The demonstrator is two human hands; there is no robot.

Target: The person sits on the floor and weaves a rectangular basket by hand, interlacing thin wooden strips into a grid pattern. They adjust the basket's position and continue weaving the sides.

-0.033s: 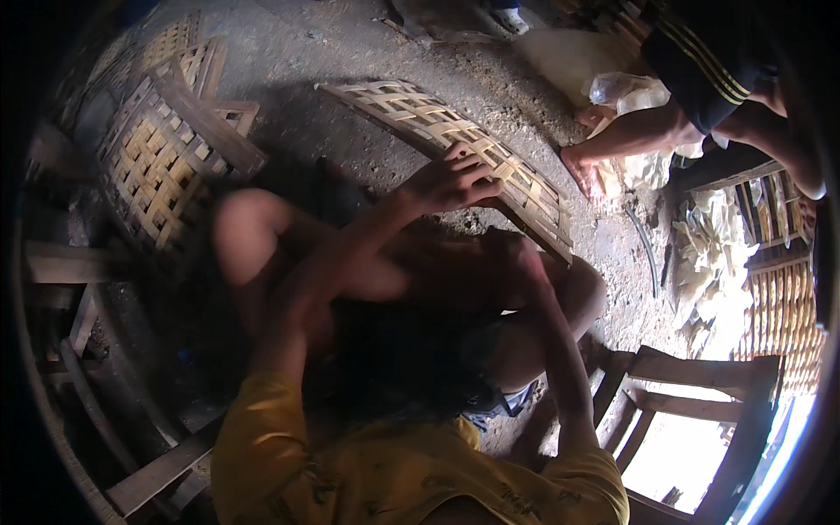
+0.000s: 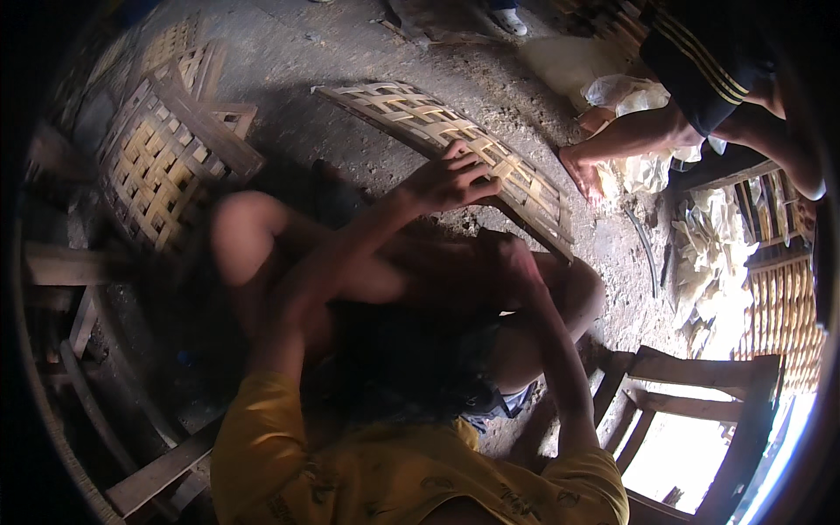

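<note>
A woven bamboo panel with a wooden frame (image 2: pixel 459 131) stands tilted on edge in front of my crossed legs. Over its near frame bar curl the fingers of my left hand (image 2: pixel 453 181), which grips the panel near its middle. Lower down, close to the panel's right end, my right hand (image 2: pixel 510 254) is bent and closed in shadow beside my knee. A small dark shape shows at its fingers, too dim to name. Part of the panel's near side is hidden behind my left hand and forearm.
More woven bamboo panels (image 2: pixel 166 171) lean together on the left. A wooden frame (image 2: pixel 691 376) stands at the lower right. Another person's bare leg (image 2: pixel 634 140) reaches in beside crumpled plastic (image 2: pixel 643 171). Pale scraps (image 2: pixel 713 254) lie near a slatted basket-like panel (image 2: pixel 779 306).
</note>
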